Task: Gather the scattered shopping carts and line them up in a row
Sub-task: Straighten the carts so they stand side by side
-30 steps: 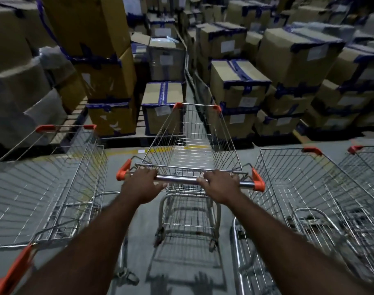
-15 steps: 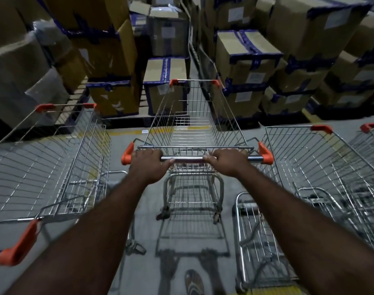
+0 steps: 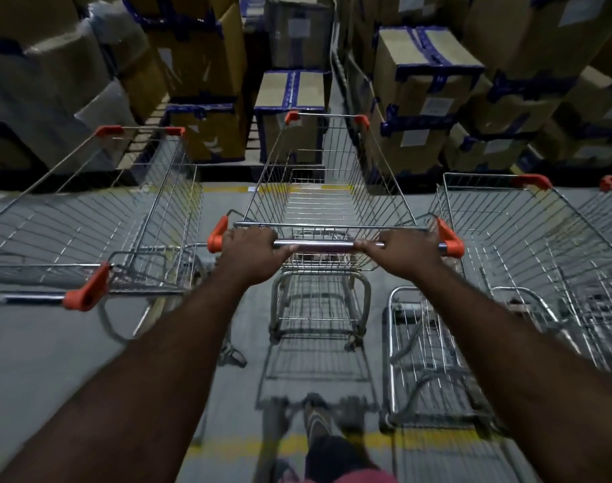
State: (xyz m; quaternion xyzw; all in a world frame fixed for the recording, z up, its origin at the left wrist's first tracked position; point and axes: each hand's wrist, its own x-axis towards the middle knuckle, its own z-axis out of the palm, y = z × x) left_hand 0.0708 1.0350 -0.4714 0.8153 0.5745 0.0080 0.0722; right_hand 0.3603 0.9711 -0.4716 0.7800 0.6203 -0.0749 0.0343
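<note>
While both hands' grip clamps the middle cart's handle [image 3: 318, 244] — flanking carts [image 3: 123, 217] close, cardboard boxes [image 3: 290, 99] ahead.

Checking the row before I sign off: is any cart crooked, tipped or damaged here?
Nothing stands out. The middle cart, gripped by the left hand and right hand, points straight at the boxes, between the left cart and right cart. All stand upright and apart.

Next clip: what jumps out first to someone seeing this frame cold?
Both hands, left hand and right hand, grip the handle of the middle cart, dead centre. It sits between a cart on the left and one on the right. Stacked cardboard boxes fill the background.
</note>
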